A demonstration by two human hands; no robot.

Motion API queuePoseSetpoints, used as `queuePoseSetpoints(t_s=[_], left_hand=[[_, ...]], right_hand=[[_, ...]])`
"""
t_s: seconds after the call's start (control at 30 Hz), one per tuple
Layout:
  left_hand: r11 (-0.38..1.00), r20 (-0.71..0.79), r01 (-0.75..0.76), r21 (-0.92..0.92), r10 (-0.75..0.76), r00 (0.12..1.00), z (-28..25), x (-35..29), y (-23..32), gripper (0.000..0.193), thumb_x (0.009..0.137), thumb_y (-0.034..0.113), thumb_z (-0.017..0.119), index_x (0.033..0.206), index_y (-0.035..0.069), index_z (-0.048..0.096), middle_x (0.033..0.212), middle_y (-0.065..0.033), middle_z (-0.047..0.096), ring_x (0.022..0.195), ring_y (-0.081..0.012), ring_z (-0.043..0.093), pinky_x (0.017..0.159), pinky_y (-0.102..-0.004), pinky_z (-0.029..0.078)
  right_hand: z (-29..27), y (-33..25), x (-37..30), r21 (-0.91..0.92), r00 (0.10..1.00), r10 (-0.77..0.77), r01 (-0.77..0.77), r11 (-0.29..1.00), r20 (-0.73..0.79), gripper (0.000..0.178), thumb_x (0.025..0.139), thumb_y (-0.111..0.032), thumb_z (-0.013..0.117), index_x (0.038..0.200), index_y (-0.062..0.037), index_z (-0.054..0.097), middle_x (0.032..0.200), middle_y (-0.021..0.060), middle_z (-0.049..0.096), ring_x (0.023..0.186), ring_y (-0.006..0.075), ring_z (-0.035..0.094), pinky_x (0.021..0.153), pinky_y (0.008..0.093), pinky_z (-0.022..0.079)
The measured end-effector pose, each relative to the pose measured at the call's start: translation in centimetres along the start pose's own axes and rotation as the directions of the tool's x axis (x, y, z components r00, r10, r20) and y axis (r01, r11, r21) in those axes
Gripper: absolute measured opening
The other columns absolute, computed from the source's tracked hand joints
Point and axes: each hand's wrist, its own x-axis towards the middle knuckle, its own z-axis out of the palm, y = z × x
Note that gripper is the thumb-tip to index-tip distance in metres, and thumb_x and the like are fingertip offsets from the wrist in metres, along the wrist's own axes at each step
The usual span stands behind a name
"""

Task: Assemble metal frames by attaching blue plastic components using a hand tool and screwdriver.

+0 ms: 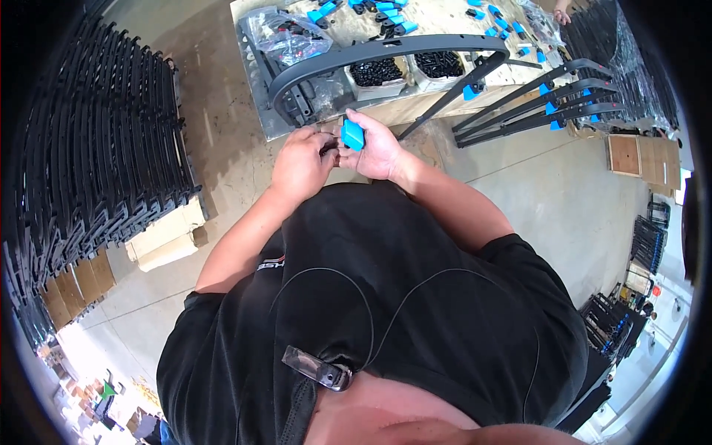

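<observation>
My right hand (377, 150) is turned palm up at the front edge of the table. It holds a small bright blue plastic piece (353, 135) between the thumb and the fingers. Close against it, my left hand (300, 161) is closed, its fingertips meeting the fingers of the right. Something small and dark shows at the left fingertips, too hidden to name. Just beyond both hands, a bent black metal tube frame (386, 50) arches over the table edge; neither hand clearly grips it.
Two boxes of small black parts (377, 73) (438, 64) stand on the wooden table (437, 15), with loose blue-and-black pieces behind. Black frames with blue pieces (534, 111) lean at right. Tall stacked black frames (96, 126) stand left. Another person's hand (561, 13) shows far right.
</observation>
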Motion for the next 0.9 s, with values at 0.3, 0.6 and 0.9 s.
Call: queuePoseSetpoints(t_s=[0.3, 0.6, 0.9], left_hand=[[0.969, 0.022, 0.248, -0.014, -0.248, 0.968, 0.0, -3.4, -4.3, 0.017, 0.089, 0.015, 0.068, 0.098, 0.001, 0.072, 0.096, -0.0141, 0.07, 0.088, -0.0294, 0.069, 0.078, -0.0399, 0.056], [-0.128, 0.521, 0.583, -0.802, -0.627, 0.579, 1.8, -6.1, -12.0, 0.009, 0.102, 0.011, 0.057, 0.102, 0.003, 0.059, 0.086, -0.0061, 0.064, 0.069, -0.0149, 0.059, 0.059, -0.0279, 0.048], [-0.127, 0.473, 0.512, -0.85, -0.614, 0.632, 1.3, -2.7, -12.4, 0.02, 0.105, 0.014, 0.051, 0.118, 0.001, 0.059, 0.094, -0.0055, 0.065, 0.082, -0.0142, 0.06, 0.074, -0.0262, 0.051]], right_hand=[[-1.9, 2.2, 4.0, -0.201, 0.98, 0.152, -0.177, 0.964, -0.13, 0.047, 0.099, -0.052, 0.058, 0.102, -0.0047, 0.061, 0.1, 0.0159, 0.068, 0.093, 0.033, 0.071, 0.088, 0.0473, 0.058], [-4.5, 4.1, 8.4, -0.792, 0.978, 0.081, -0.204, 0.576, -0.194, 0.031, 0.092, -0.036, 0.068, 0.103, -0.0092, 0.058, 0.082, 0.0001, 0.055, 0.069, 0.0093, 0.051, 0.058, 0.0275, 0.04], [-6.1, 5.8, 11.0, -0.946, 0.974, -0.189, -0.062, 0.319, -0.128, 0.061, 0.084, -0.031, 0.08, 0.129, 0.0039, 0.059, 0.11, 0.0139, 0.069, 0.098, 0.0182, 0.066, 0.085, 0.033, 0.052]])
